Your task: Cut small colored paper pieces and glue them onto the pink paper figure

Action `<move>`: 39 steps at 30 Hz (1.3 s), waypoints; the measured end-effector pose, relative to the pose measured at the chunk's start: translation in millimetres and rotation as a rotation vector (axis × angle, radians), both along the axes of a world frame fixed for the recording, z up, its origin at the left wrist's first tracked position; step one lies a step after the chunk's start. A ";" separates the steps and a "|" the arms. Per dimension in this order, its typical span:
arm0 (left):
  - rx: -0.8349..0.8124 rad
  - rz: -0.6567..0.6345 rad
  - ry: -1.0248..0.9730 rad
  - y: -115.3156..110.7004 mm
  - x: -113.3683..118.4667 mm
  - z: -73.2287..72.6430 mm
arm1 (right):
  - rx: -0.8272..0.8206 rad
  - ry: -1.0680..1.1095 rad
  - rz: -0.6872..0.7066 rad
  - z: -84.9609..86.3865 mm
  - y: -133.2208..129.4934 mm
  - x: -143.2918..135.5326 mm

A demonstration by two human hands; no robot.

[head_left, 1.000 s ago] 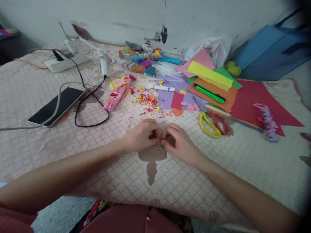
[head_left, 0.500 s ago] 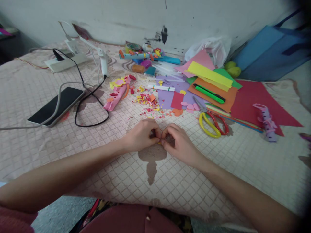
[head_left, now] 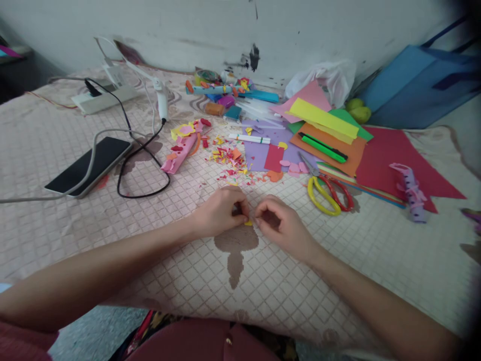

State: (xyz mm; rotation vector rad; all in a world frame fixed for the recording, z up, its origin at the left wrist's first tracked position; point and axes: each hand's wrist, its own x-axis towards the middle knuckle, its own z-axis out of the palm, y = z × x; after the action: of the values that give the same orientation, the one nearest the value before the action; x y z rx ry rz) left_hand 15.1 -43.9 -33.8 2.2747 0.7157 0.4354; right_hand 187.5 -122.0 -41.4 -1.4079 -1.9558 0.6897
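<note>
Between the thumb and forefinger of my left hand [head_left: 222, 213] is a small yellow piece [head_left: 248, 222], probably paper, its lower edge showing below the fingertips. My right hand [head_left: 281, 223] is just to the right of it, a small gap away, thumb and fingers pinched together. Whatever those right fingertips hold, if anything, is too small to make out. Both hands rest low over the patterned tablecloth [head_left: 180, 281]. Beyond them lies a scatter of tiny coloured paper scraps [head_left: 229, 158]. Scissors [head_left: 325, 193] with yellow and red handles lie to the right of my right hand.
Coloured paper sheets [head_left: 391, 160] and a green marker [head_left: 323, 149] lie at the right, near a decorated purple roll [head_left: 413, 195]. A pink paper strip [head_left: 182, 150], a phone [head_left: 90, 165] and a looped black cable [head_left: 143, 196] are at the left. A blue bag [head_left: 409, 85] stands behind.
My right hand has moved slightly right, away from my left, opening a gap between the fingertips. More of the yellow piece shows under my left fingers.
</note>
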 end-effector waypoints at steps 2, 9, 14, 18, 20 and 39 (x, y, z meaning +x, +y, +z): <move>-0.001 -0.001 -0.009 0.3 0.1 -1.0 | 0.023 0.005 0.050 0.3 -3.8 4.5; -0.008 0.025 -0.035 0.6 0.6 -3.1 | 0.146 -0.109 0.152 -3.1 -8.3 10.4; -0.009 0.018 -0.029 0.2 0.3 -3.1 | 0.193 -0.179 0.186 -7.4 -7.1 10.7; -0.030 0.021 -0.011 1.8 -0.2 -1.9 | 0.274 -0.226 0.229 -10.0 -7.5 11.7; -0.042 0.017 -0.005 3.1 -0.9 -0.8 | 0.294 -0.254 0.243 -10.2 -8.0 11.8; -0.001 0.015 -0.016 2.0 -0.3 -5.7 | -0.015 -0.002 -0.007 -0.8 -0.8 4.1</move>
State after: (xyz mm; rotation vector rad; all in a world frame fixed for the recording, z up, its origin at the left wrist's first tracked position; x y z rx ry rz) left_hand 14.8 -41.8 -39.4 2.2636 0.7247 0.4597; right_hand 191.6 -122.8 -42.2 -1.4245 -1.9500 0.7016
